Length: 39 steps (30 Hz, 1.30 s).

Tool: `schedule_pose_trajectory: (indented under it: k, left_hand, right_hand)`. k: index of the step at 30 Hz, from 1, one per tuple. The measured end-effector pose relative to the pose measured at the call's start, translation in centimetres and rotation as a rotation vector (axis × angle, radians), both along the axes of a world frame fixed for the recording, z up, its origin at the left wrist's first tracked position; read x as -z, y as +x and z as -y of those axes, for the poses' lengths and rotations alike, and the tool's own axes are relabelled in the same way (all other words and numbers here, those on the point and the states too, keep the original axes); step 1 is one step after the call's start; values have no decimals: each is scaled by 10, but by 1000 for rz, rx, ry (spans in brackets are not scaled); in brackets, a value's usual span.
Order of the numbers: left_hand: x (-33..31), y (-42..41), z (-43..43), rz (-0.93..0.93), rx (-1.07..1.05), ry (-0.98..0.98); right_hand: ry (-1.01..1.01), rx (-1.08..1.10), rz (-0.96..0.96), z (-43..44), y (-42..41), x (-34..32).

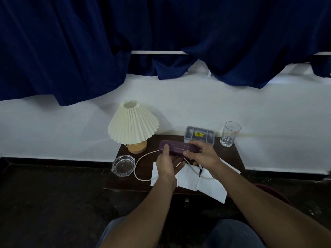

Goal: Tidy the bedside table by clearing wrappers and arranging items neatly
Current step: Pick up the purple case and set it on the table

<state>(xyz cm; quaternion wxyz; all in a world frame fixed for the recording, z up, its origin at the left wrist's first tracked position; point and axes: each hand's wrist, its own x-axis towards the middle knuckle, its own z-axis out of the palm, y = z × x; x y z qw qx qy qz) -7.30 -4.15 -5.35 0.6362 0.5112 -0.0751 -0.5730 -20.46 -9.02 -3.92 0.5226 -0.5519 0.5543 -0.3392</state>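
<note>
Our left hand (166,162) and right hand (203,156) grip the purple oblong case (177,148), white paper wrappers (213,187) lie uncleared on the dark wooden table (125,181), and we judge tidying barely begun.

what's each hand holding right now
left hand: grips the left end of the purple case
right hand: grips its right end
</note>
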Motion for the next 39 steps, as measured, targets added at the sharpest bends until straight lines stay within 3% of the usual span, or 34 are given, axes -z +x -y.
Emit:
schedule_pose_trajectory:
  k: [7,14,21,24,29,39]
  left_hand:
    - [4,6,4,68,-51,44]
    - [17,22,7,166,-120,70]
    - [31,40,30,137,-46,97]
    - [40,50,38,143,-34,132]
    - [60,68,41,172,-68,164]
    - [80,78,50,188,-87,200]
  right_hand:
    - [265,203,324,-1,20,16]
    - [316,266,270,9,44,35]
    - [360,395,451,31,81,50]
    - [310,477,377,52,105,65]
    - [219,545,56,78,141,76]
    - [272,612,-38,117,163,90]
